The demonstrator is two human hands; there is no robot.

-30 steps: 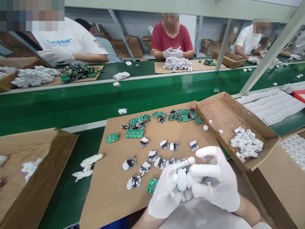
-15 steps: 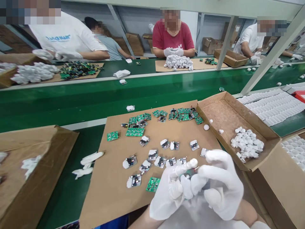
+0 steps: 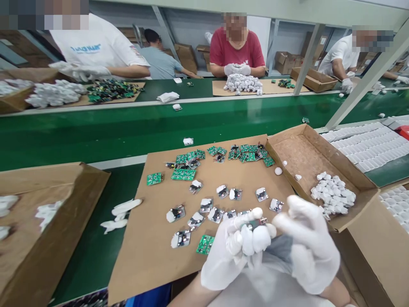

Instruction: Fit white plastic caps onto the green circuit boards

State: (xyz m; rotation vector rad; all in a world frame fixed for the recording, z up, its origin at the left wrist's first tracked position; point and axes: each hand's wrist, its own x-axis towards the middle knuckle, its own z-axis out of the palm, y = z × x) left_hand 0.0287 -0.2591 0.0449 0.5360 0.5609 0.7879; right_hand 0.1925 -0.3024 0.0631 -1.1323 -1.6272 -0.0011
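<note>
On your green tabletop (image 3: 86,247) — a cardboard sheet (image 3: 150,268) strewn with circuit boards (image 3: 183,174) | shallow box (image 3: 297,149) at right | slanting post (image 3: 361,83) behind it | your left hand (image 3: 223,251) grips one board (image 3: 254,223) by the sheet's near edge | right hand (image 3: 311,245) curled — hold unclear

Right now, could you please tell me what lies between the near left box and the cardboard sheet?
In the head view, green bench shows between the box and the sheet, with white cloth-like pieces on it, one reaching onto the sheet.
</note>
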